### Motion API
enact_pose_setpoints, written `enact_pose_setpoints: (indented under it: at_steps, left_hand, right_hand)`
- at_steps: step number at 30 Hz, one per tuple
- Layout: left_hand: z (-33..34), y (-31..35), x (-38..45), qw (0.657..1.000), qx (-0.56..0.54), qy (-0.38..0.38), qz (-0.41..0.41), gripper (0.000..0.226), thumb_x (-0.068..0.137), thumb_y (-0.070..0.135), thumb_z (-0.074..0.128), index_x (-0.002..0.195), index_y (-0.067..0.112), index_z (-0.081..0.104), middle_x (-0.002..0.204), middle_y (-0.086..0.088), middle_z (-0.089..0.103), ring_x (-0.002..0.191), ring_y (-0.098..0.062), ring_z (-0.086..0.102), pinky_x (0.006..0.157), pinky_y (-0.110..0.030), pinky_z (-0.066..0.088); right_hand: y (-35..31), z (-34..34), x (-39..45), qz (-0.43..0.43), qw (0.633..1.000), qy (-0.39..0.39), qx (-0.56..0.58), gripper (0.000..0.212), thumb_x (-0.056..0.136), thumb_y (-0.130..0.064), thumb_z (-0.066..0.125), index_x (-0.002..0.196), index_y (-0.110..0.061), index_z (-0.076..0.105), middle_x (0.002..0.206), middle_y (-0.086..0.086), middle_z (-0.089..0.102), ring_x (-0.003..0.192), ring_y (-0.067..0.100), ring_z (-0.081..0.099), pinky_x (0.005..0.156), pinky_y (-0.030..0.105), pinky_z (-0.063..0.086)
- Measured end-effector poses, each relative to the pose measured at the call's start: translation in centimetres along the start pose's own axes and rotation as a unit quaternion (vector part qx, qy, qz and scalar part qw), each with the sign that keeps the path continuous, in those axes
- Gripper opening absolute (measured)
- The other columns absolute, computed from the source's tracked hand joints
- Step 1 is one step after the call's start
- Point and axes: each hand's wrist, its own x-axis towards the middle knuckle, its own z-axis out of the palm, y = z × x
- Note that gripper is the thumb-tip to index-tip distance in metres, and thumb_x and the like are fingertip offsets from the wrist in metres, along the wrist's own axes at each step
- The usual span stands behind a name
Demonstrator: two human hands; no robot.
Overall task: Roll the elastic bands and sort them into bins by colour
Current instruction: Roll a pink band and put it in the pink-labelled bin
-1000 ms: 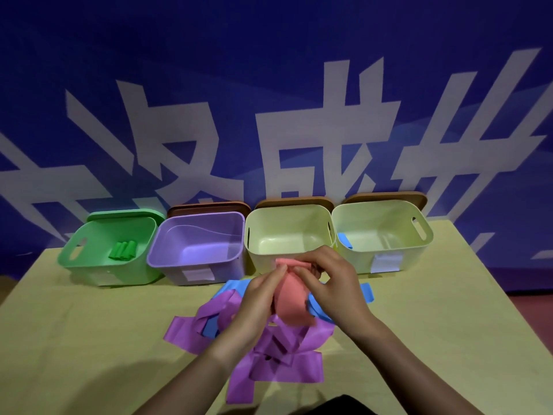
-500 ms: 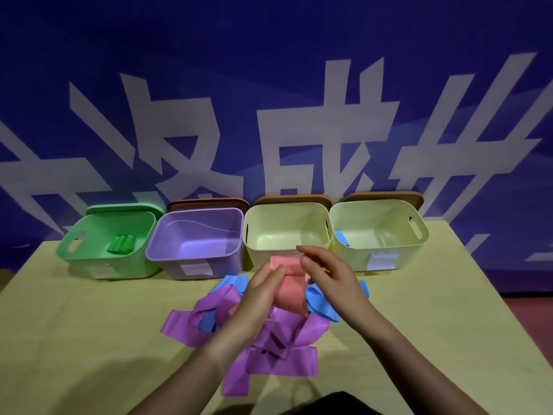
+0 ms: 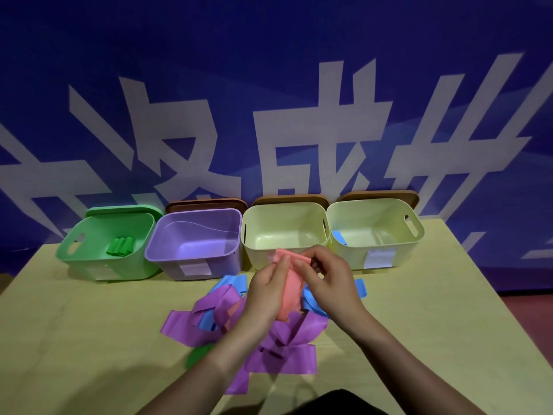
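Both hands pinch the pink band (image 3: 288, 287) at its top edge, left hand (image 3: 267, 290) beside right hand (image 3: 324, 284). Rolling it well probably means keeping the edges aligned and the turns tight.

I see a pale yellow-green table (image 3: 89, 339) carrying four open bins in a row along its far edge: a green bin (image 3: 98, 259), a purple bin (image 3: 194, 259) and two cream bins (image 3: 257, 259) (image 3: 401, 253) (each touching its neighbour, or nearly so). Nearer me, a loose heap of purple bands (image 3: 287, 345) and blue bands (image 3: 233, 283) lies on the tabletop.
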Motion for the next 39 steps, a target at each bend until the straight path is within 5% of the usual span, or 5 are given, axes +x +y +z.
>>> enact_pose_setpoints:
  at_steps: [6,11,18,29,39]
  left_hand:
    - [0.8,0.9,-0.2,0.998,-0.062,-0.019,-0.005,0.026,0.094,0.034,0.053,0.088,0.018,0.073,0.093,-0.009,0.073,0.086,-0.019,0.066,0.076,-0.033,0.052]
    - [1.3,1.3,-0.7,0.995,-0.087,-0.003,-0.043,0.027,0.095,0.038,0.053,0.085,0.022,0.071,0.085,-0.004,0.069,0.062,-0.006,0.066,0.044,-0.02,0.047]
    - [1.3,1.9,-0.2,0.996,-0.073,0.017,-0.045,0.027,0.093,0.042,0.054,0.09,0.021,0.071,0.092,-0.003,0.073,0.087,-0.018,0.068,0.064,-0.028,0.051]
    - [0.3,0.9,-0.1,0.999,-0.013,-0.048,0.016,0.018,0.097,0.018,0.05,0.093,0.017,0.067,0.079,-0.004,0.065,0.067,-0.012,0.058,0.061,-0.026,0.045]
    - [0.2,0.7,0.0,0.995,0.034,-0.052,0.074,0.021,0.095,0.021,0.054,0.077,0.016,0.064,0.055,0.013,0.057,0.052,0.0,0.048,0.05,-0.014,0.036]
  right_hand:
    - [0.1,-0.5,0.0,-0.016,0.999,0.043,-0.026,0.011,0.085,-0.033,0.058,0.081,-0.024,0.064,0.072,-0.009,0.058,0.068,0.008,0.051,0.063,0.013,0.038]
    - [0.3,-2.2,0.3,-0.13,0.985,0.009,-0.115,0.019,0.09,-0.024,0.056,0.1,-0.016,0.071,0.081,-0.002,0.059,0.076,0.003,0.052,0.07,0.015,0.042]
    - [0.8,-2.9,0.6,-0.16,0.978,-0.041,-0.132,0.028,0.091,-0.016,0.051,0.114,-0.009,0.068,0.096,0.003,0.059,0.091,0.01,0.056,0.082,0.02,0.045]
    - [0.0,-1.8,0.2,0.152,0.975,-0.037,0.16,0.012,0.091,-0.01,0.061,0.101,-0.007,0.067,0.087,0.007,0.065,0.073,0.01,0.059,0.068,0.017,0.047]
    - [0.2,-2.0,0.2,0.159,0.966,-0.017,0.204,0.004,0.087,0.004,0.061,0.084,0.005,0.06,0.058,-0.004,0.054,0.054,0.006,0.05,0.056,0.017,0.041]
